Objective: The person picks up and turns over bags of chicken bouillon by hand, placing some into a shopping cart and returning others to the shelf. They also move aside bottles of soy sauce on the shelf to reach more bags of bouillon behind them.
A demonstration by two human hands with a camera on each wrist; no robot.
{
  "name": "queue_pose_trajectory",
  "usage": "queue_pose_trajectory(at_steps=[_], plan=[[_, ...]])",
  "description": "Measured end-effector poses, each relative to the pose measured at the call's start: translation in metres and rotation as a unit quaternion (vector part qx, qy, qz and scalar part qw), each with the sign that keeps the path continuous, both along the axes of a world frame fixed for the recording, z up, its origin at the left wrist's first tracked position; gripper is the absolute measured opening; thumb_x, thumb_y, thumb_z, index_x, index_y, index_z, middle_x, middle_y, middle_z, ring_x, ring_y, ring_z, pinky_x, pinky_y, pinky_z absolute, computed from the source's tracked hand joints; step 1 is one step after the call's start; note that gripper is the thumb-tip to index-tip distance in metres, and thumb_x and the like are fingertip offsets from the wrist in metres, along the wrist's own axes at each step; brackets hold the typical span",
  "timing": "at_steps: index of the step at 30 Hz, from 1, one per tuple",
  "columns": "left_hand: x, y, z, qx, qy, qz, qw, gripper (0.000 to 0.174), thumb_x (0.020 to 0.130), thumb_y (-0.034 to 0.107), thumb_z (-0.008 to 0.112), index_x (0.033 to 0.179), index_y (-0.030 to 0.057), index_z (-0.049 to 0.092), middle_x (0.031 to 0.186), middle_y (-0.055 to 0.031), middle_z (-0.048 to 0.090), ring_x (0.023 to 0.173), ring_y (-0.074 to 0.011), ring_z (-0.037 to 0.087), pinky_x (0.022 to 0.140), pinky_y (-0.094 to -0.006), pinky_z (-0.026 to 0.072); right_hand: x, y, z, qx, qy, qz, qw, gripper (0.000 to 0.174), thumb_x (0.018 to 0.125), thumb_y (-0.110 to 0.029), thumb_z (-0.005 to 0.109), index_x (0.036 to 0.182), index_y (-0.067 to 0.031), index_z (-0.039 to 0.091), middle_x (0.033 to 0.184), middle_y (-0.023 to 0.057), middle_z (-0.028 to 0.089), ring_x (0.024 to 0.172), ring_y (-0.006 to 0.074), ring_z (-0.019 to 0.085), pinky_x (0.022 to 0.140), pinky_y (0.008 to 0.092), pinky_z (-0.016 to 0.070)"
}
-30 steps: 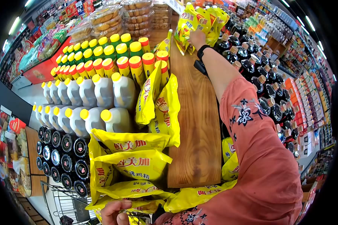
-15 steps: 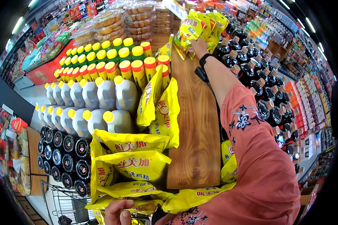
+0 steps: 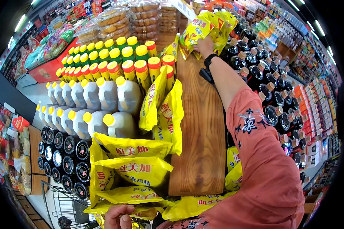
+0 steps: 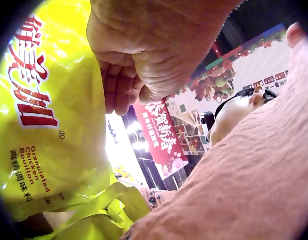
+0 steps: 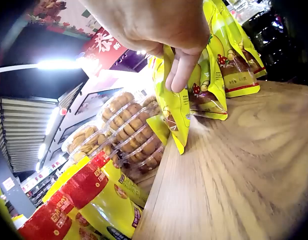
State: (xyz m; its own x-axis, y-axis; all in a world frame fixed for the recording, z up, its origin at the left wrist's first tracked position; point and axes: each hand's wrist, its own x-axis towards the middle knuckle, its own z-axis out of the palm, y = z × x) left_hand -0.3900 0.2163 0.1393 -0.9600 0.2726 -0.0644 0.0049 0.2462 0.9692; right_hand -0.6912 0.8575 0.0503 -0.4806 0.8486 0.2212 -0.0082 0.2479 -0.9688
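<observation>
Holds nothing at six o'clock in the left hand [image 3: 119, 216], with loosely bent fingers. At twelve, over the wooden plank [image 3: 197, 152], pinches with the nearer right hand [image 3: 205, 45] a yellow bouillon pouch [image 3: 197, 29], roughly upright lengthwise, toward eleven from the fingers.

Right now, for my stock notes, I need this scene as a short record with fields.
right hand: grips a yellow bag at the far end of the wooden board
left hand: beside another yellow bag; contact unclear
left of board, head view: jugs with yellow caps, jars with dark lids, clear tubs of cookies
right of board: dark bottles
lower left: wire cart
</observation>
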Motion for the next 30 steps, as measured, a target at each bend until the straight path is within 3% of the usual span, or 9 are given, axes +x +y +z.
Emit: queue_pose_trajectory(at_steps=[6,14,17,25,30], plan=[[0.003,0.003,-0.001,-0.014,-0.004,0.025,1.000,0.023,0.103,0.016,0.059,0.121,0.0017,0.062,0.109,-0.0078,0.070,0.095,-0.0141,0.063,0.077,-0.0250,0.0491,0.003,-0.010,0.001,0.019,-0.020,0.000,1.000,0.033,0.094,-0.008,0.057,0.120,0.0082,0.046,0.102,0.0237,0.068,0.075,0.0305,0.075,0.057,0.0354,0.0620],[0.002,-0.001,-0.002,-0.038,0.049,-0.007,0.998,0.023,0.103,0.014,0.058,0.121,0.0007,0.063,0.110,-0.0104,0.069,0.096,-0.0174,0.065,0.083,-0.0296,0.0515,0.015,-0.014,0.010,0.037,-0.028,0.025,0.999,0.032,0.095,-0.011,0.060,0.115,0.0061,0.042,0.092,0.0196,0.066,0.068,0.0257,0.072,0.054,0.0337,0.0591],[0.001,-0.002,-0.002,-0.046,0.053,-0.010,0.998,0.022,0.103,0.012,0.058,0.121,0.0005,0.063,0.110,-0.0108,0.069,0.097,-0.0179,0.065,0.085,-0.0304,0.0516,0.015,-0.013,0.010,0.022,-0.021,0.016,0.999,0.038,0.094,-0.015,0.062,0.121,0.0069,0.048,0.104,0.0225,0.068,0.074,0.0293,0.074,0.057,0.0349,0.0614],[0.004,-0.002,-0.004,-0.012,0.026,0.000,1.000,0.021,0.103,0.011,0.057,0.120,-0.0005,0.063,0.109,-0.0111,0.069,0.098,-0.0181,0.065,0.088,-0.0307,0.0513,0.027,0.002,-0.006,0.008,-0.043,0.066,0.997,0.040,0.095,-0.019,0.060,0.118,0.0111,0.048,0.103,0.0240,0.066,0.073,0.0304,0.073,0.058,0.0363,0.0619],[0.007,-0.008,0.001,-0.035,0.046,-0.027,0.998,0.022,0.103,0.012,0.057,0.121,0.0003,0.062,0.111,-0.0107,0.068,0.101,-0.0195,0.064,0.092,-0.0323,0.0497,0.049,-0.012,0.014,-0.002,-0.055,0.100,0.994,0.041,0.096,-0.021,0.060,0.116,0.0129,0.049,0.104,0.0241,0.064,0.073,0.0308,0.073,0.060,0.0358,0.0621]])
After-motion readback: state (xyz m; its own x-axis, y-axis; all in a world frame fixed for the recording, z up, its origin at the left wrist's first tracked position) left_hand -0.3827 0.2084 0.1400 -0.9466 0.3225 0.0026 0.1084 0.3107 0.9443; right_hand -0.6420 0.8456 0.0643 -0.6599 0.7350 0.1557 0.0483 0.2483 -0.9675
